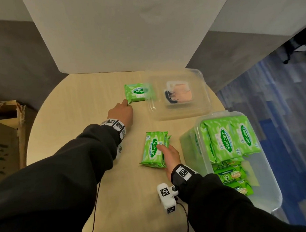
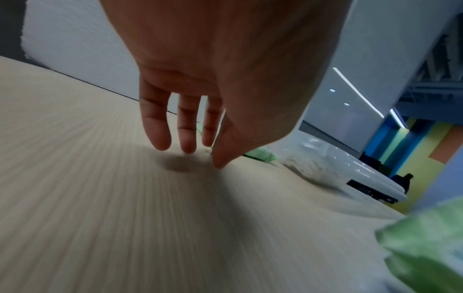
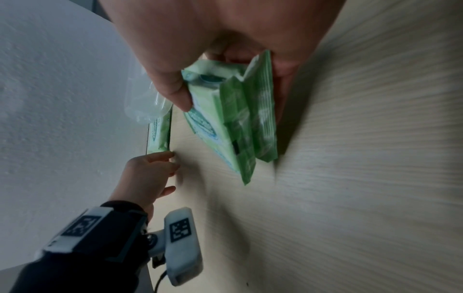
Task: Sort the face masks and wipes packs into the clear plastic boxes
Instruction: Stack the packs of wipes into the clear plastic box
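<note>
My left hand (image 1: 125, 105) reaches across the pale wooden table (image 1: 77, 105) with its fingers straight, and a fingertip touches the near corner of a green Sanicare wipes pack (image 1: 136, 92) lying flat beside the far clear box (image 1: 198, 111). That box holds a face mask pack (image 1: 180, 94). In the left wrist view the left hand (image 2: 188, 147) hangs just above the tabletop, with the pack (image 2: 260, 154) behind it. My right hand (image 1: 165, 151) grips two green wipes packs (image 1: 153, 149) pressed together, thumb on top. The right wrist view shows the right hand (image 3: 233, 91) pinching these packs (image 3: 225, 126).
A second clear box (image 1: 269, 179) at the table's right edge holds several green wipes packs (image 1: 226, 142). A white pillar (image 1: 126, 28) stands at the table's back edge. A cardboard box (image 1: 4, 137) sits on the floor at the left. Blue carpet (image 1: 281, 109) lies to the right.
</note>
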A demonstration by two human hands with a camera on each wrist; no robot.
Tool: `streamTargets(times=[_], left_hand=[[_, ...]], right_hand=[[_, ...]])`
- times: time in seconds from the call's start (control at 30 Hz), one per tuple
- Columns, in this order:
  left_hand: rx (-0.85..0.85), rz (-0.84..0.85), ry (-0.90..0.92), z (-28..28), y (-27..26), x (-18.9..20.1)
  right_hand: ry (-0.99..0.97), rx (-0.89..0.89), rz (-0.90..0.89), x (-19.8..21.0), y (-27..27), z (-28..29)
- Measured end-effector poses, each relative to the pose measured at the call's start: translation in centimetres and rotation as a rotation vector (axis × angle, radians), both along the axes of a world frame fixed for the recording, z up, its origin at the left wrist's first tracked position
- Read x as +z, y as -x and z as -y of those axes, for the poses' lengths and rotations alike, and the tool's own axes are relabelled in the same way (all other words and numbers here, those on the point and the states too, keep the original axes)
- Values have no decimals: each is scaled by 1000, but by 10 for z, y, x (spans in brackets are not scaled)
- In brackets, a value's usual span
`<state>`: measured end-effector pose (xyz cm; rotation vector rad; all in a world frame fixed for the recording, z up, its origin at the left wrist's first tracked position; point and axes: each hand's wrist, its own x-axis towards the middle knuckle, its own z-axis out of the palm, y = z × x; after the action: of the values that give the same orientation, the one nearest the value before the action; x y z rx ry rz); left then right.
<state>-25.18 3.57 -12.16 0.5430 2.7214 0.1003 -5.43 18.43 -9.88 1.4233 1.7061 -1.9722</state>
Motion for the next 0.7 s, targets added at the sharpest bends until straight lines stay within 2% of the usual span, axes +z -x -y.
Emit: streamTargets(times=[0.1,0.17,0.3,0.53,0.6,0.7], left_hand=[[25,-75,-137,1,11,1],[-14,-42,-181,-2,22,-1],[-64,159,-25,-7,24,-5],[-105,-95,144,-25,-22,12],[-83,-98,116,-24,-28,18],[59,-48,-26,-9,-27,15]], right_hand=[[-8,19,-11,2,-3,6],[-3,19,-14,2,-7,9],[8,25,-2,4,-16,10],[-4,4,7,4,-25,3],[-24,8,11,3,-27,2],[-43,22,17,-1,-31,1]])
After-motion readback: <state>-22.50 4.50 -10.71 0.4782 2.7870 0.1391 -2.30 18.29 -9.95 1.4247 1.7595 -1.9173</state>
